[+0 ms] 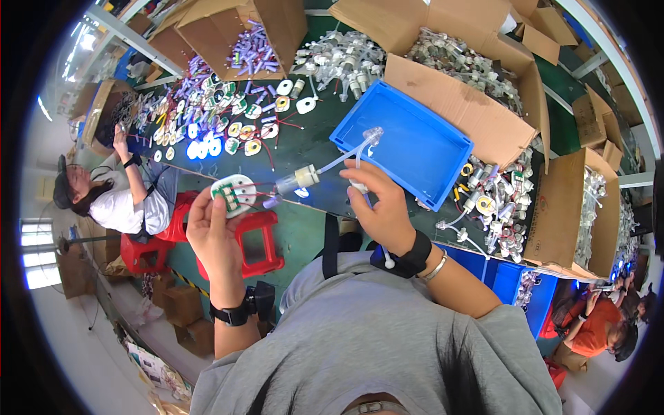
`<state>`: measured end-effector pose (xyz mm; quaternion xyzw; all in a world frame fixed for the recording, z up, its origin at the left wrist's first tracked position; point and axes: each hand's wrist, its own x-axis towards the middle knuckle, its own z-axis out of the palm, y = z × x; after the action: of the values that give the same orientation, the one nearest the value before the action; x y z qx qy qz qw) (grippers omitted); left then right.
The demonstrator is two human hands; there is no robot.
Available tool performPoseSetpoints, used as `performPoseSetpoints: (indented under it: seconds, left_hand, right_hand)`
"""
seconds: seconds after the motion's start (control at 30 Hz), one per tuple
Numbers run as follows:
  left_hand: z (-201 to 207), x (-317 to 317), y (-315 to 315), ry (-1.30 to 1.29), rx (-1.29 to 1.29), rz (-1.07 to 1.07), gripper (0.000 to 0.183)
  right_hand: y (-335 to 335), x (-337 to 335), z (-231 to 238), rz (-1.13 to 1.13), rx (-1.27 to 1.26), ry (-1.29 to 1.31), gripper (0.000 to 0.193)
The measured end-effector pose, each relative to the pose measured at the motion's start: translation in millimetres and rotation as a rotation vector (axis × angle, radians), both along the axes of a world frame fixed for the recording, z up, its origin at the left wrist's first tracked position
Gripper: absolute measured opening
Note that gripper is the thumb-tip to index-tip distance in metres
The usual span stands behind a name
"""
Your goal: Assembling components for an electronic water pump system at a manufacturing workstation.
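Two bare hands work above a dark green table (297, 142), close to its near edge. The left hand (214, 235) pinches a white disc (245, 193) by its rim, thumb laid over the green circuit board on it, so the grip is narrow and occupied. Red wires link the disc to a clear-and-cream motor unit (297, 180), which hangs in the air between the hands, beyond the table's edge; a translucent tube (339, 160) slants from it up to a clear fitting (373, 135) over the tray's corner. The right hand (380, 207) has its thumb and forefinger nearly together about a small white piece (358, 185); how firmly they press, I cannot tell.

The blue tray (415, 142) sits at an angle just beyond that hand. Left of it spread loose boards, discs and purple cylinders (256, 52), the latter spilling from a tipped carton (196, 34). Clear plastic parts (342, 59) are heaped behind the tray, and more fill the big cardboard box (456, 90) beside it.

Across the room to the left, a co-worker in a white shirt (142, 207) sits by the table, near a red stool (259, 242). Another, in an orange top (591, 332), works far right. Brown boxes (183, 308) stand stacked on the floor.
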<state>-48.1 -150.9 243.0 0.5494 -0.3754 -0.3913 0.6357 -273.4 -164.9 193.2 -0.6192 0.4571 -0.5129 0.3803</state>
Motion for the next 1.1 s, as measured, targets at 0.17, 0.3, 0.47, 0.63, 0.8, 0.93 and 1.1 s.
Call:
performPoseSetpoints:
  seconds: [0.17, 0.3, 0.47, 0.63, 0.8, 0.93, 1.1]
  left_hand:
    - [4, -19, 7, 0.012, 0.05, -0.111, 0.02]
    - [13, -23, 5, 0.089, 0.067, -0.183, 0.02]
    - [23, -33, 3, 0.151, 0.11, -0.272, 0.02]
    - [17, -35, -6, 0.198, 0.149, -0.271, 0.02]
    - [17, -32, -19, 0.248, 0.191, -0.272, 0.022]
    - [14, -37, -27, 0.2, 0.159, -0.239, 0.022]
    - [14, -32, -33, 0.162, 0.16, -0.215, 0.02]
  right_hand:
    - [-13, -18, -15, -0.086, -0.18, -0.003, 0.028]
    - [-23, -25, -22, -0.001, 0.161, -0.59, 0.041]
    - [-32, -27, -19, 0.276, 0.236, -1.225, 0.051]
    - [-29, -21, -28, 0.385, 0.336, -1.085, 0.05]
    - [-32, -38, -12, 0.301, -0.258, -0.363, 0.029]
    - [-32, -38, -21, 0.109, -0.169, -0.282, 0.021]
    - [-43, -59, -26, -0.139, -0.397, 0.51, 0.025]
